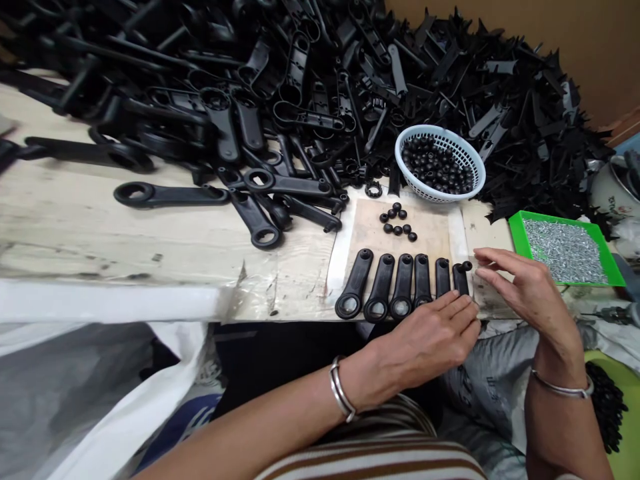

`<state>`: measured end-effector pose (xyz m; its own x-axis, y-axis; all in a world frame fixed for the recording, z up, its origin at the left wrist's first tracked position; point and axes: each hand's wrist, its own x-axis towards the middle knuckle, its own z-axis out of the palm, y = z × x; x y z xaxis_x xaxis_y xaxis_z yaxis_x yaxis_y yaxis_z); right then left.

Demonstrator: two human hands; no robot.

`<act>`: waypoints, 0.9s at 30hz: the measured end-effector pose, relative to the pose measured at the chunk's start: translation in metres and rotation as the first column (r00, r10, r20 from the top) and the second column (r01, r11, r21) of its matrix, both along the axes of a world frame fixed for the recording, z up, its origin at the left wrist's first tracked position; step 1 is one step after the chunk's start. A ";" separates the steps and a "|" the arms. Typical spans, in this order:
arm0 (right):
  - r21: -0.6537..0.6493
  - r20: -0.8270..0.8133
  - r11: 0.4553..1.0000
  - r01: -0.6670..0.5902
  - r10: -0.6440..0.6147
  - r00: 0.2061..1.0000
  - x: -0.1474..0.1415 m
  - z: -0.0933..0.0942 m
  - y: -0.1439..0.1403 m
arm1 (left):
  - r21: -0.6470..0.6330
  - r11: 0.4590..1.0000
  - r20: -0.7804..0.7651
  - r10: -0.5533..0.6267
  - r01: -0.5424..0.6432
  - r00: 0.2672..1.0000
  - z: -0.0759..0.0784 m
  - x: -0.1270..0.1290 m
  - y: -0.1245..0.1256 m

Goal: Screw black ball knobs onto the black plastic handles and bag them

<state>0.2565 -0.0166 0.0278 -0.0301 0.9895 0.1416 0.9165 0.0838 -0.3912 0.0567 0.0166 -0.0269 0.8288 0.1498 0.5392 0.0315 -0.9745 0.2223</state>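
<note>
A row of several black plastic crank-like arms (402,283), ring ends toward me, lies along the table's front edge. My left hand (435,330) lies across the lower ends of the rightmost ones, fingers stretched flat and hiding their rings. At the top end of the rightmost arm (461,280) sits a small black ball knob (467,266). Just right of that knob is my right hand (525,287), thumb and fingers apart with nothing between them. Several loose black ball knobs (397,231) lie behind the row on a pale sheet (435,233).
A light blue basket (440,193) of black balls stands behind the sheet. To the right is a green tray (617,267) of small silver metal pieces. Large heaps of black plastic parts (300,87) fill the back. A yellow-green tub (627,373) holds black pieces at lower right.
</note>
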 end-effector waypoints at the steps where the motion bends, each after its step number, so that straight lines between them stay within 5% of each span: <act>1: 0.007 0.027 1.000 -0.022 0.022 0.999 -0.001 0.002 0.001 | 0.008 1.000 0.004 0.001 -0.001 1.000 -0.001 0.000 0.000; 7: -0.015 0.132 0.985 -0.171 0.172 0.976 -0.013 0.000 0.006 | 0.004 1.000 0.005 0.011 -0.011 1.000 -0.002 0.001 -0.001; 16: -0.031 0.184 0.971 -0.236 0.238 0.954 -0.001 0.000 0.011 | 0.075 0.997 -0.031 0.024 -0.022 0.999 0.007 -0.003 0.001; 20: 0.033 0.187 0.977 -0.209 0.199 0.962 -0.012 0.007 0.035 | 0.179 0.975 0.021 0.127 -0.129 0.992 0.010 -0.013 -0.001; 27: -0.223 0.198 0.955 -0.195 0.241 0.950 -0.056 0.005 0.097 | 0.247 0.941 -0.036 0.249 -0.233 0.968 0.006 -0.027 0.000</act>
